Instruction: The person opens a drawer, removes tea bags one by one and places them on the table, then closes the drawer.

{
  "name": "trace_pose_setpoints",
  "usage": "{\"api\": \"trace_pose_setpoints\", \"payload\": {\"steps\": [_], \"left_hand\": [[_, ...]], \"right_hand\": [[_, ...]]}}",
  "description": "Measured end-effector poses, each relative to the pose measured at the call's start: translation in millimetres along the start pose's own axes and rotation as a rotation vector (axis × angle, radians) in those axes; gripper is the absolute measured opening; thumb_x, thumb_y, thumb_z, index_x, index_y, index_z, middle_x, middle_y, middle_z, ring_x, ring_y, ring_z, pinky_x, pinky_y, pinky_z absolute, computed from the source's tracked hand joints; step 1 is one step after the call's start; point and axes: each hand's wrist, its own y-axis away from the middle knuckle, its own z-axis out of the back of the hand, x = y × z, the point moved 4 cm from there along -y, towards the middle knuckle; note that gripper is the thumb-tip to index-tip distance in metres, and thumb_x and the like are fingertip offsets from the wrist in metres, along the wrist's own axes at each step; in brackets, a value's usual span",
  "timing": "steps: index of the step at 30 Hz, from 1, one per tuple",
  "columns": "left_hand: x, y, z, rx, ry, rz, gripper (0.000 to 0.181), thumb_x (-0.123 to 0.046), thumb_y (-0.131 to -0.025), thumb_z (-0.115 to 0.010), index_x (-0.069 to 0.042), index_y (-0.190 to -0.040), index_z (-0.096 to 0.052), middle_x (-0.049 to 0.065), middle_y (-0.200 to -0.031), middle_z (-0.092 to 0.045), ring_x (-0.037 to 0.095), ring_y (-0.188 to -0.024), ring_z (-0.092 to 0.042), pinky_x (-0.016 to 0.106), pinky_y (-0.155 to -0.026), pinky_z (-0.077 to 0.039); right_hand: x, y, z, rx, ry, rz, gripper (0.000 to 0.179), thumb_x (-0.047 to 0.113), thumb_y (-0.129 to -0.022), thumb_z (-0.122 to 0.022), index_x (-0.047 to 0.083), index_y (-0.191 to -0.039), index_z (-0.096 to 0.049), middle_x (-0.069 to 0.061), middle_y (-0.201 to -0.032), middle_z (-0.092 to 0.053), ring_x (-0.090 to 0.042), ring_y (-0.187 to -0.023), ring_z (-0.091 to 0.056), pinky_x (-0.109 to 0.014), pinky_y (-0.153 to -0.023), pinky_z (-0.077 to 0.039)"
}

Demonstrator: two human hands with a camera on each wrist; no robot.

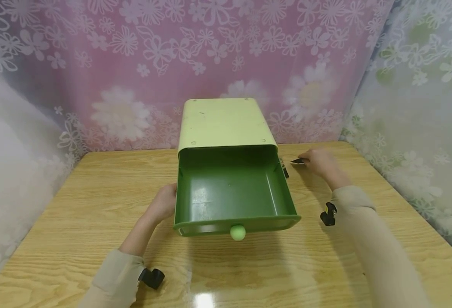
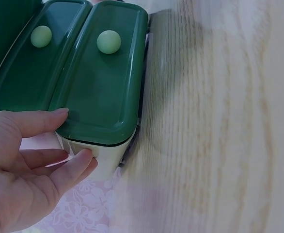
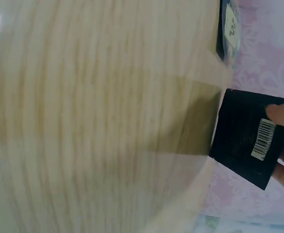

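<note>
A small cabinet (image 1: 220, 124) with a pale yellow housing stands on the table, its green top drawer (image 1: 229, 192) pulled out and bare inside. Two lower green drawers (image 2: 98, 82) with round pale knobs are closed in the left wrist view. My left hand (image 1: 164, 203) rests at the cabinet's left side, thumb at the drawer-front edge and fingertips against the housing. To the right of the cabinet, my right hand (image 1: 320, 162) pinches a flat, square black packet (image 3: 244, 136) with a white barcode, tilted, one edge close to the tabletop.
Beside the cabinet's right wall lies a partly hidden black item (image 1: 285, 172); the right wrist view shows a pale label on that dark item (image 3: 228, 31). Flowered cloth (image 1: 133, 85) hangs behind and beside the wooden table (image 1: 95, 201).
</note>
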Motion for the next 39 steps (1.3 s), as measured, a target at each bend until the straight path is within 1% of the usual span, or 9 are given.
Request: {"api": "trace_pose_setpoints", "payload": {"steps": [4, 7, 10, 13, 17, 19, 27, 34, 39], "left_hand": [[-0.5, 0.4, 0.3, -0.011, -0.020, -0.006, 0.010, -0.013, -0.086, -0.056, -0.005, -0.082, -0.061, 0.006, -0.081, -0.063, 0.023, -0.084, -0.059, 0.043, -0.079, -0.048], [-0.6, 0.5, 0.2, -0.014, -0.031, -0.012, 0.010, -0.013, -0.086, -0.056, -0.005, -0.083, -0.061, 0.007, -0.083, -0.064, 0.024, -0.086, -0.059, 0.043, -0.079, -0.048], [-0.4, 0.8, -0.1, -0.011, -0.037, -0.017, 0.011, -0.013, -0.087, -0.056, -0.004, -0.084, -0.061, 0.006, -0.083, -0.063, 0.023, -0.086, -0.059, 0.043, -0.079, -0.048], [-1.2, 1.4, -1.2, -0.001, -0.023, -0.015, 0.012, -0.014, -0.088, -0.056, -0.005, -0.084, -0.061, 0.006, -0.082, -0.063, 0.023, -0.084, -0.059, 0.042, -0.078, -0.048], [-1.5, 1.2, -1.6, 0.002, -0.002, -0.008, 0.012, -0.016, -0.088, -0.056, -0.005, -0.084, -0.061, 0.005, -0.080, -0.062, 0.021, -0.081, -0.058, 0.040, -0.076, -0.048], [-0.8, 0.9, -1.4, 0.003, 0.006, -0.005, 0.013, -0.016, -0.088, -0.056, -0.005, -0.084, -0.061, 0.005, -0.080, -0.062, 0.021, -0.081, -0.057, 0.040, -0.076, -0.048], [0.6, 0.8, -1.2, -0.001, -0.017, -0.006, 0.013, -0.018, -0.088, -0.056, -0.006, -0.087, -0.062, 0.007, -0.087, -0.064, 0.025, -0.091, -0.059, 0.044, -0.082, -0.047], [-0.3, 1.2, -0.4, -0.014, -0.034, -0.018, 0.011, -0.014, -0.087, -0.056, -0.005, -0.084, -0.061, 0.007, -0.086, -0.064, 0.026, -0.091, -0.059, 0.044, -0.082, -0.047], [-0.9, 1.1, -0.3, -0.012, -0.031, -0.015, 0.012, -0.015, -0.087, -0.056, -0.005, -0.082, -0.060, 0.007, -0.085, -0.063, 0.025, -0.089, -0.059, 0.044, -0.080, -0.047]], "right_hand": [[2, -4.8, -10, 0.052, -0.022, 0.033, 0.026, 0.008, -0.090, -0.057, 0.003, -0.114, -0.066, -0.024, -0.108, -0.062, -0.044, -0.094, -0.059, -0.054, -0.080, -0.046], [3, -7.3, -16, 0.080, -0.038, 0.049, 0.025, 0.008, -0.090, -0.057, 0.004, -0.113, -0.066, -0.026, -0.103, -0.063, -0.045, -0.087, -0.060, -0.054, -0.074, -0.047], [6, -8.5, -20, 0.095, -0.008, 0.076, 0.023, 0.006, -0.089, -0.058, 0.002, -0.109, -0.068, -0.025, -0.099, -0.064, -0.043, -0.084, -0.061, -0.052, -0.073, -0.048], [11, -7.7, -22, 0.091, 0.023, 0.126, 0.021, 0.003, -0.087, -0.059, 0.001, -0.105, -0.070, -0.023, -0.099, -0.065, -0.042, -0.088, -0.061, -0.052, -0.077, -0.048], [16, -6.8, -25, 0.083, 0.030, 0.166, 0.020, 0.002, -0.085, -0.059, 0.002, -0.102, -0.071, -0.022, -0.101, -0.065, -0.041, -0.092, -0.060, -0.052, -0.082, -0.046], [16, -6.9, -27, 0.081, 0.023, 0.170, 0.020, 0.001, -0.085, -0.060, 0.003, -0.101, -0.072, -0.021, -0.101, -0.065, -0.041, -0.091, -0.060, -0.052, -0.082, -0.047], [17, -4.4, -30, 0.073, -0.001, 0.213, 0.014, 0.000, -0.082, -0.063, 0.006, -0.088, -0.073, -0.015, -0.089, -0.068, -0.037, -0.081, -0.063, -0.051, -0.075, -0.049], [16, -3.0, -31, 0.084, 0.000, 0.224, 0.013, 0.001, -0.081, -0.065, 0.010, -0.072, -0.067, -0.007, -0.074, -0.065, -0.027, -0.069, -0.061, -0.046, -0.068, -0.049], [17, -0.5, -29, 0.087, -0.003, 0.219, 0.012, 0.002, -0.078, -0.066, 0.010, -0.069, -0.065, -0.008, -0.073, -0.064, -0.027, -0.068, -0.059, -0.046, -0.067, -0.048]]}}
